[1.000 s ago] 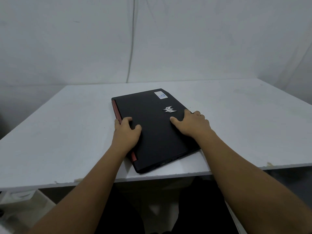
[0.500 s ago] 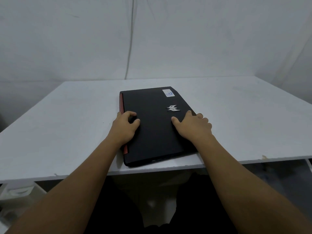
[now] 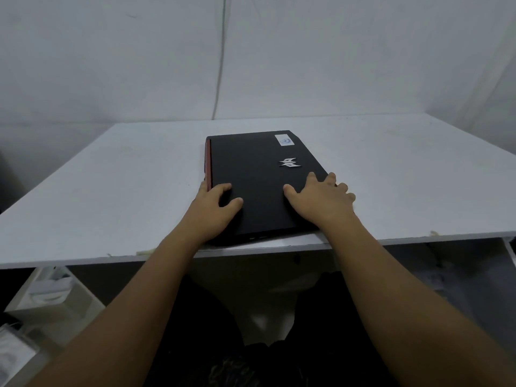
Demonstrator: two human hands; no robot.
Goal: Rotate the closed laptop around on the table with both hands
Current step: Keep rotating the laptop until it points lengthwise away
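Note:
A closed black laptop with a silver logo, a pale sticker at its far right corner and a red strip along its left edge lies on the white table, its near short end at the table's front edge. My left hand grips the laptop's near left edge, thumb on the lid. My right hand lies on the lid's near right part, its fingers wrapped over the right edge.
A grey wall stands behind the table, with a thin cable running down it. Below the table's front left sits a white box-like unit. My dark-clothed legs are under the table edge.
Both hands have turned the laptop clockwise: its long sides now point nearly straight away from me, and it has slid a little to the right along the front edge.

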